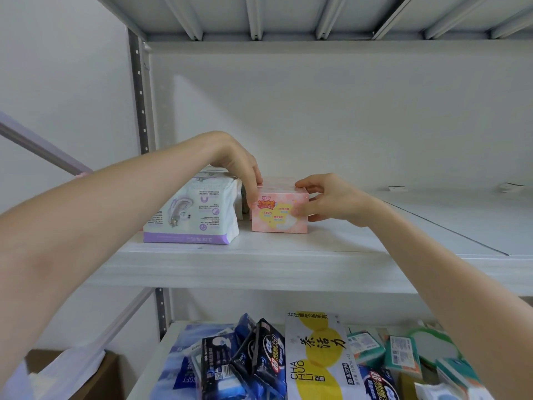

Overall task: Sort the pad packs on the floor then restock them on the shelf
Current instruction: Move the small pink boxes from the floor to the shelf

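Note:
A pink pad pack (277, 212) stands on the white shelf board (288, 255), just right of a white and purple pad pack (191, 215). My left hand (239, 164) reaches over the purple pack and grips the pink pack's top left edge with curled fingers. My right hand (326, 199) holds the pink pack's right side, thumb on the front face and fingers on top. More packs stand behind the purple one, mostly hidden by my left hand.
The shelf stretches bare to the right of the pink pack. On the lower shelf (161, 350) lie dark blue packs (259, 356), a white and yellow carton (317, 356) and green packs (401, 353). A cardboard box (106, 376) sits at lower left. The steel upright (141, 96) stands left.

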Tool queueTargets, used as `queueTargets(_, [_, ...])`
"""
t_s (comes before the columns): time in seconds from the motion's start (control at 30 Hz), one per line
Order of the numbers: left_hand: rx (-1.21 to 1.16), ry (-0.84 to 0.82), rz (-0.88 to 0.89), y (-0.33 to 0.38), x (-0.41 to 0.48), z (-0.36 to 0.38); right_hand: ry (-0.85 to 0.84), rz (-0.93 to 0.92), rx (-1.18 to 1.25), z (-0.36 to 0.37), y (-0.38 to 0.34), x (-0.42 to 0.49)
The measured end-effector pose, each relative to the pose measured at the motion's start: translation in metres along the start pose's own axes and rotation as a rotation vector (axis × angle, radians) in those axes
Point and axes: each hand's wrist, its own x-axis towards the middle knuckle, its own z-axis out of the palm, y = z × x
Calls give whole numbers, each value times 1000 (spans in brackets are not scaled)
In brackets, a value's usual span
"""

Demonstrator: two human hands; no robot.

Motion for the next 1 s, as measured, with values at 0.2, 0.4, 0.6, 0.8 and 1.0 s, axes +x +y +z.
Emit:
queueTargets(0.2, [-29, 4, 14, -2, -1, 2, 5, 10, 8, 1, -2, -3])
queueTargets(0.4, [-51, 5, 35, -2, -4, 4, 41, -7, -12, 5, -1, -8])
queueTargets(0.6, [-28, 103, 48, 2, -11, 9, 227, -125, -219, 11, 3, -14])
queueTargets(0.8, [135, 354, 69, 11, -27, 22, 324, -178, -408, 12, 2, -29])
queueTargets(1.0, [289, 648, 135, 30, -65, 49, 470, -194, -648, 5, -3, -65])
